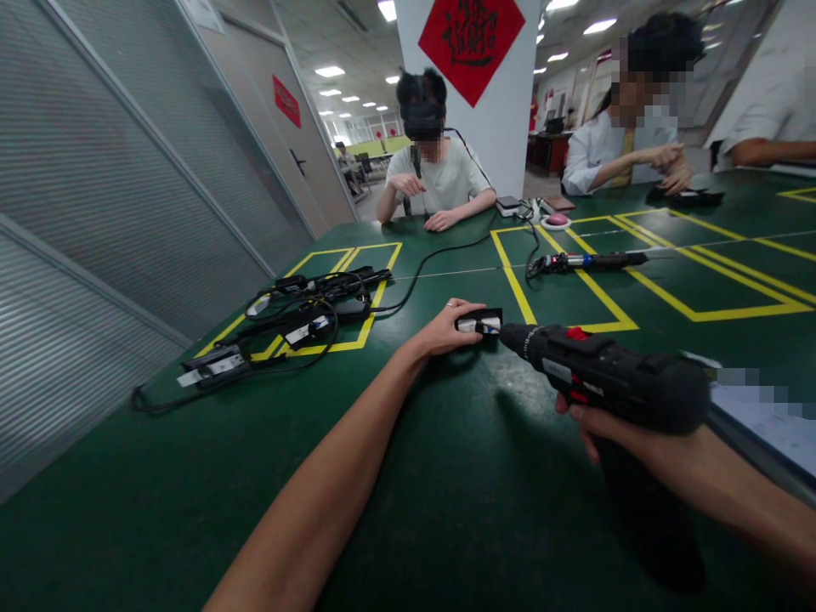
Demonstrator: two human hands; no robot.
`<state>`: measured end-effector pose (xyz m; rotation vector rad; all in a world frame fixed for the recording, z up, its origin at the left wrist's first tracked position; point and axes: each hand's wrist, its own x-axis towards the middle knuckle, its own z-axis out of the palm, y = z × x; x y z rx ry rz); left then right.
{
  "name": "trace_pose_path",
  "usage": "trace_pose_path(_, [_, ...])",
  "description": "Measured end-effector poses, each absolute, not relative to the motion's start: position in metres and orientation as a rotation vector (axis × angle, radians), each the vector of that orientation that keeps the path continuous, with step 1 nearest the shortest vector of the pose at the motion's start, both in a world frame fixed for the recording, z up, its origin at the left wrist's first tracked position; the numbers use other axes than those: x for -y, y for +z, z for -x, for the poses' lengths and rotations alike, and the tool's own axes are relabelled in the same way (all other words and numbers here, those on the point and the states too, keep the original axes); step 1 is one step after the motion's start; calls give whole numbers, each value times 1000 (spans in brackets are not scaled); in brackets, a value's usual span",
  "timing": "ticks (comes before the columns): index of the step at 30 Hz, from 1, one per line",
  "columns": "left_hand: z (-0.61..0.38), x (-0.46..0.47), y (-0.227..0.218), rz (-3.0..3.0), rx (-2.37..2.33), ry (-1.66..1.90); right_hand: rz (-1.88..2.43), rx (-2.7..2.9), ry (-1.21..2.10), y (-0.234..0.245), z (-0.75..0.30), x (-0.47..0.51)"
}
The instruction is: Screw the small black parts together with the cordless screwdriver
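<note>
My right hand (621, 433) is wrapped round the grip of a black cordless drill (612, 382) with red switches. The drill points left, and its chuck end meets the right part of a small black case with white parts inside (490, 325), as seen from here. My left hand (446, 330) grips that case at its left end and steadies it on the green table (408, 476). Whether the drill's tip touches a screw is too small to tell.
Several black cased devices with cables (319, 319) lie at left inside yellow tape. A slim electric screwdriver (590, 261) rests at right, near a pink-topped round object (557, 220). Papers (765, 421) lie by my right arm. People (439, 170) sit across the table.
</note>
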<state>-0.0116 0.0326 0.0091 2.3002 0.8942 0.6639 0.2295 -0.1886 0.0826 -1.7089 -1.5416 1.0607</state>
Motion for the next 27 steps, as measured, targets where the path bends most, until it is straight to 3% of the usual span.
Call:
trace_pose_path(3, [11,-26,12,-2401,-895,732,1689,1446,1276,83,-229,189])
trace_pose_path(27, [1,-10,11,-2583,-887,867,1717,1565,1074,87,-228,185])
